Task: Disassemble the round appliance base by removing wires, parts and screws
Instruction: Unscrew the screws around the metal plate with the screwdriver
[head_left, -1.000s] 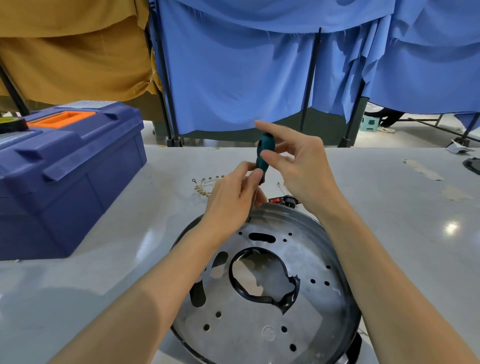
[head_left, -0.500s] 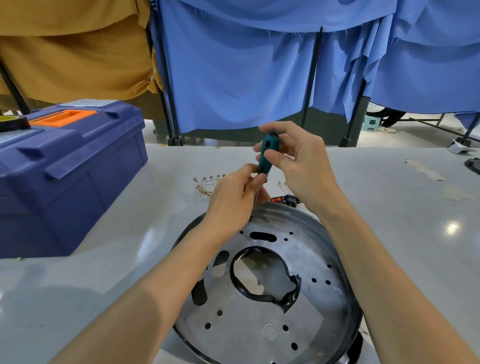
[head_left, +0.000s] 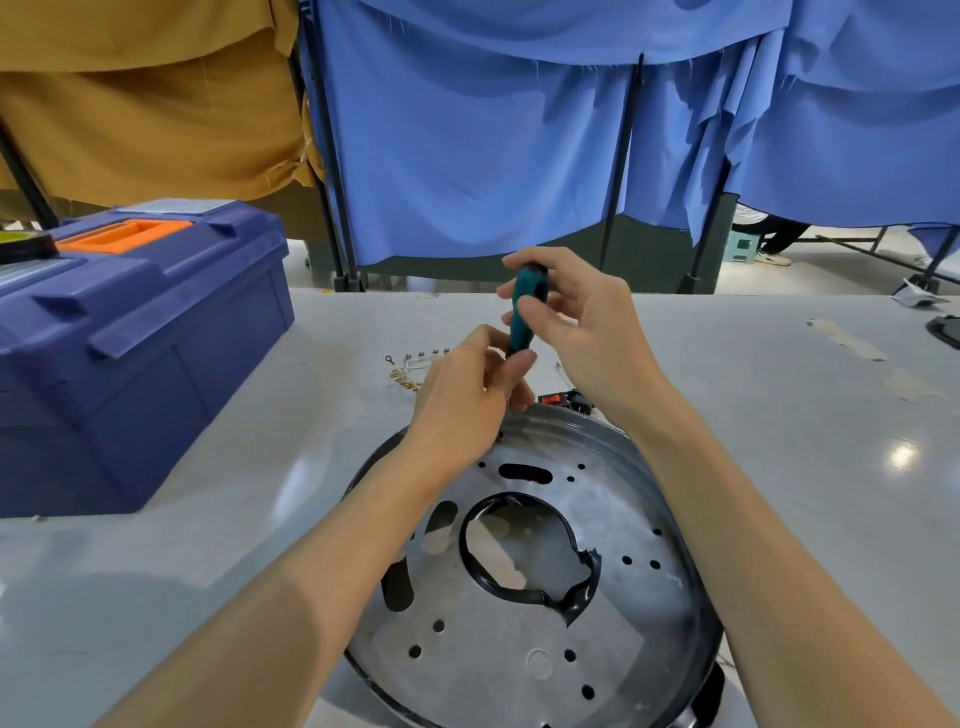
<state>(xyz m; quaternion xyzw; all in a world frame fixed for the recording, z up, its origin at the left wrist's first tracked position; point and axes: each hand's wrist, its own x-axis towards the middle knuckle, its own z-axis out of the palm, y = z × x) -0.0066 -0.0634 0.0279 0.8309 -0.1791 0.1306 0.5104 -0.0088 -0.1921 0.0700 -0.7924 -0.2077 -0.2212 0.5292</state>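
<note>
On the grey table (head_left: 249, 426), the round appliance base (head_left: 519, 654) lies flat. Fingers of the right hand (head_left: 589, 330) curl round the teal screwdriver (head_left: 523, 312) handle; the left hand (head_left: 462, 408) pinches its shaft at the base's far rim (tip hidden behind fingers). A blue toolbox (head_left: 130, 343) stands left.

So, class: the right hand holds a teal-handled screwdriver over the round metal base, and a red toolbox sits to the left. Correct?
No: the head view shows the toolbox is blue, not red. The rest holds: the right hand holds the teal-handled screwdriver over the round metal base.
</note>
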